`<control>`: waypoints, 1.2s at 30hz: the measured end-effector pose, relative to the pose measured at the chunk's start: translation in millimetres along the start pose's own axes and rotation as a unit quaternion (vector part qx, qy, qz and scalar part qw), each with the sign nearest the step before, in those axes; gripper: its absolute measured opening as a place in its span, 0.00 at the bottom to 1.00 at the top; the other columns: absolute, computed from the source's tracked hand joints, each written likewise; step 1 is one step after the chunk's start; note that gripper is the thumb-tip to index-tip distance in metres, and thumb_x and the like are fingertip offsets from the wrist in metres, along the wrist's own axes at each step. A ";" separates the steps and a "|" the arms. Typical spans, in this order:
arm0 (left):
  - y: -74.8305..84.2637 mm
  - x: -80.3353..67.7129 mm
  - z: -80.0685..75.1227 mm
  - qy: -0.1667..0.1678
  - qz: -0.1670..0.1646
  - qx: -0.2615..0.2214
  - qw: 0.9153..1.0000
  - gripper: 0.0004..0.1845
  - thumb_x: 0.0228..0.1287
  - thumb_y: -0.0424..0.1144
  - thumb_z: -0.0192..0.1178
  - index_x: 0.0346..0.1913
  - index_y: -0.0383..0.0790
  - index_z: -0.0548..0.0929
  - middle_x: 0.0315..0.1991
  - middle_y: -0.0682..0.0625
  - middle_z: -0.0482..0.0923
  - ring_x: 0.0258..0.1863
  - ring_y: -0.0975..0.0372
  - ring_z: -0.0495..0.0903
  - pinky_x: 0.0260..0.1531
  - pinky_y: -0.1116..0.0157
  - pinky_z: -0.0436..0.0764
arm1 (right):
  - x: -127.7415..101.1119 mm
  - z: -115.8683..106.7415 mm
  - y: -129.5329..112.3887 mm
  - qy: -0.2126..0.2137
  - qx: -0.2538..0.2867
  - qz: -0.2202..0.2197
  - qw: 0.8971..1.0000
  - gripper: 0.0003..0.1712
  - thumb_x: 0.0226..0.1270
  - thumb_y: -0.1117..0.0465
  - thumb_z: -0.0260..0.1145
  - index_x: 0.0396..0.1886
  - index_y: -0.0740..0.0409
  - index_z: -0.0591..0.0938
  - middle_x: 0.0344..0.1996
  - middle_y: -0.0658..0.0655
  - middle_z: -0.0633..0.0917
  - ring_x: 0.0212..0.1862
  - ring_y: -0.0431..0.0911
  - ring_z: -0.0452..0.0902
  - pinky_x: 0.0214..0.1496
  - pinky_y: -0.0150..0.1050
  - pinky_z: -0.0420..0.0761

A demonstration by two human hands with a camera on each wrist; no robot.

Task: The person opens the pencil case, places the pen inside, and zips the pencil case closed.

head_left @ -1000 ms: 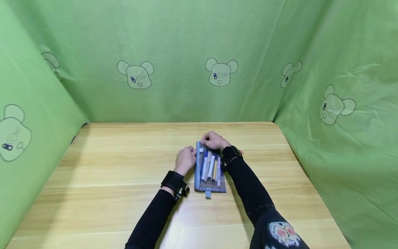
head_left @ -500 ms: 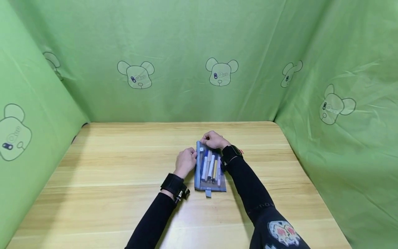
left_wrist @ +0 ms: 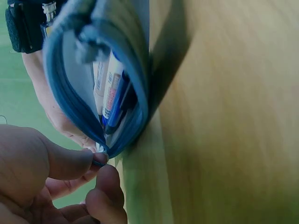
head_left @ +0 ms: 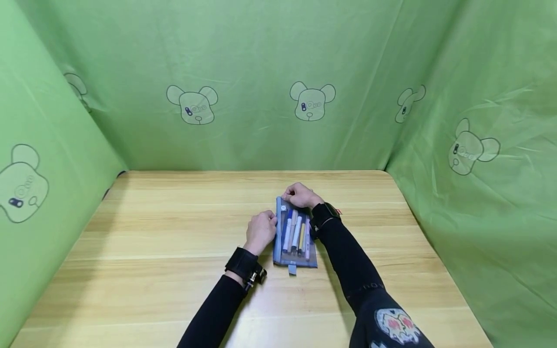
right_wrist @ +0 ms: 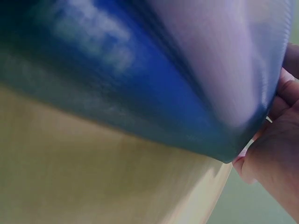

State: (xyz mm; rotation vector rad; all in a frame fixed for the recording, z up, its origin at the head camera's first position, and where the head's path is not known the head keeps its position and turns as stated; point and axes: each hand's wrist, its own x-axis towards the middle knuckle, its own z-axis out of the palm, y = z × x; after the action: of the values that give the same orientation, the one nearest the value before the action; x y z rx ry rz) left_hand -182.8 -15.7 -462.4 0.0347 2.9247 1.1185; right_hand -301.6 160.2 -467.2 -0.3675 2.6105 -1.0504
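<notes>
A blue, see-through zip pencil case (head_left: 277,247) stands on the table with several pens (head_left: 297,233) inside, white, blue, yellow and lilac among them. At its left edge my left hand (head_left: 260,232) pinches the small zipper pull (left_wrist: 98,163) between thumb and forefinger. In the left wrist view the zip gapes in an oval, with pens showing through it. My right hand (head_left: 301,196) pinches the far end of the case near its top left corner. The right wrist view shows the case's clear side close up, with the right hand (right_wrist: 275,144) at its end.
A light wooden table (head_left: 174,290) lies under the case. Green cloth walls (head_left: 243,135) with printed bear heads stand along the back and both sides. A short fabric tab (head_left: 292,270) sticks out from the case's near end.
My left hand has slid slightly toward me along the case's left edge. The right hand keeps its place at the far end.
</notes>
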 end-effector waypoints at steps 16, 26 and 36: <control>-0.3 -15.0 -1.1 0.000 0.024 0.007 1.000 0.09 0.72 0.38 0.60 0.34 0.42 0.85 0.29 0.47 0.84 0.26 0.56 0.80 0.21 0.64 0.71 | 2.3 0.9 2.4 0.008 0.006 -0.003 1.000 0.13 0.76 0.58 0.61 0.38 0.61 0.87 0.33 0.52 0.84 0.33 0.41 0.74 0.38 0.30 0.72; -2.8 -27.8 -0.1 0.005 0.037 0.012 0.999 0.07 0.72 0.37 0.60 0.34 0.41 0.83 0.30 0.44 0.84 0.25 0.54 0.79 0.19 0.63 0.71 | 2.9 1.8 2.3 0.002 0.023 0.002 1.000 0.13 0.76 0.59 0.61 0.38 0.62 0.87 0.30 0.51 0.82 0.30 0.41 0.72 0.34 0.30 0.71; -0.8 -37.5 0.0 0.004 0.019 0.023 1.000 0.07 0.72 0.38 0.60 0.34 0.44 0.82 0.33 0.44 0.85 0.28 0.52 0.82 0.19 0.60 0.74 | 4.4 3.1 3.1 0.006 0.026 0.007 1.000 0.13 0.76 0.58 0.61 0.37 0.62 0.87 0.31 0.51 0.82 0.31 0.41 0.72 0.35 0.31 0.72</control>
State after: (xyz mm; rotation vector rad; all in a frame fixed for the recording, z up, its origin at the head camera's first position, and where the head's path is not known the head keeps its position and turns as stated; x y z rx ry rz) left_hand -145.3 -17.2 -462.9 0.0878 2.9690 1.0569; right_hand -305.0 159.0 -472.3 -0.3312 2.5869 -1.1162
